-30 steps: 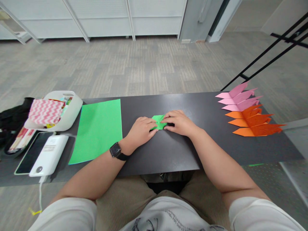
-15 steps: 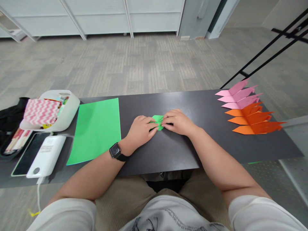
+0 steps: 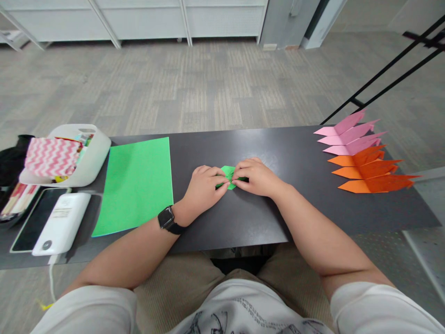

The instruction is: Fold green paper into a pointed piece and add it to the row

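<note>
A person seated at a dark gray worktop [image 3: 215, 222] works a small piece of folded green paper [image 3: 228, 171] with both hands, the fingertips almost meeting over it. The left hand [image 3: 206, 185] pinches the paper's left side between thumb and fingers; the right hand [image 3: 255, 177] grips its right side in the same way, partly covering it. The paper lies near the middle of the worktop, directly in front of the person, who wears a black smartwatch [image 3: 166, 217] on the left wrist.

To the person's left rests a large green sheet [image 3: 135, 185], its near right corner close to the watch. Beyond it stand a white basket [image 3: 99, 160] holding a pink-and-white zigzag-patterned item [image 3: 52, 157], a dark-screened smartphone [image 3: 33, 227] and a white power bank [image 3: 62, 222] with a white cable [image 3: 52, 280] hanging over the edge. At the far right, three pink origami pieces [image 3: 351, 137] sit in a row with three orange origami pieces [image 3: 370, 172], pointed ends turned toward the hands. White cabinets [image 3: 146, 23] line the carpeted floor [image 3: 149, 83] opposite.
</note>
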`<state>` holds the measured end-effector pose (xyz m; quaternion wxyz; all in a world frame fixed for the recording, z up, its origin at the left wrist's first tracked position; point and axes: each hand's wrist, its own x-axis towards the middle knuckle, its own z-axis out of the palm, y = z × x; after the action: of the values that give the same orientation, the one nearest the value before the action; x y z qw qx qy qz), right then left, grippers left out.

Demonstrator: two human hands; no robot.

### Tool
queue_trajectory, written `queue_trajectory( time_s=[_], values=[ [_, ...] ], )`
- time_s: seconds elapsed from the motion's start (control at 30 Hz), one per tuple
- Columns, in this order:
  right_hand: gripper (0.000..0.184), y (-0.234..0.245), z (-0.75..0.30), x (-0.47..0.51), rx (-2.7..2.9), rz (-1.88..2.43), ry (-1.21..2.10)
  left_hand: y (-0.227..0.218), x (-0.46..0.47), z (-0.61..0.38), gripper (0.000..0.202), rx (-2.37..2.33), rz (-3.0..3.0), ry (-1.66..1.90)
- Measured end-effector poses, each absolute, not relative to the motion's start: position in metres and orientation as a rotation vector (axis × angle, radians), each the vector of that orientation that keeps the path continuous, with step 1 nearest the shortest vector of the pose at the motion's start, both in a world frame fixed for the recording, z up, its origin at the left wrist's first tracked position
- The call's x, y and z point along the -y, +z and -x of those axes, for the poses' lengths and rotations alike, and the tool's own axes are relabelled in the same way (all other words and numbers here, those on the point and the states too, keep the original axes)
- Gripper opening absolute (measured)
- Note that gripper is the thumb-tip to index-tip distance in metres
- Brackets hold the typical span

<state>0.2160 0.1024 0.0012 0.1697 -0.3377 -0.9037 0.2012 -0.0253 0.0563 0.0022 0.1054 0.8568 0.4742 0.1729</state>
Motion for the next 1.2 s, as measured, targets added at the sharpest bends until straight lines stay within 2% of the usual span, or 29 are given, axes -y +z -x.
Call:
queue_trajectory(
  time_s=[0.73, 1.2],
  values=[
    [0.011, -0.004, -0.209, -0.1, 2.488, 1.157, 0.53, -0.008, -0.069, 0.023, 0.008, -1.474, -2.35, 0.595],
    [0.007, -0.002, -0.202, -0.096, 2.459, 1.329, 0.486, -0.01, -0.072, 0.029, 0.012, -1.354, -2.492, 0.581]
  ],
)
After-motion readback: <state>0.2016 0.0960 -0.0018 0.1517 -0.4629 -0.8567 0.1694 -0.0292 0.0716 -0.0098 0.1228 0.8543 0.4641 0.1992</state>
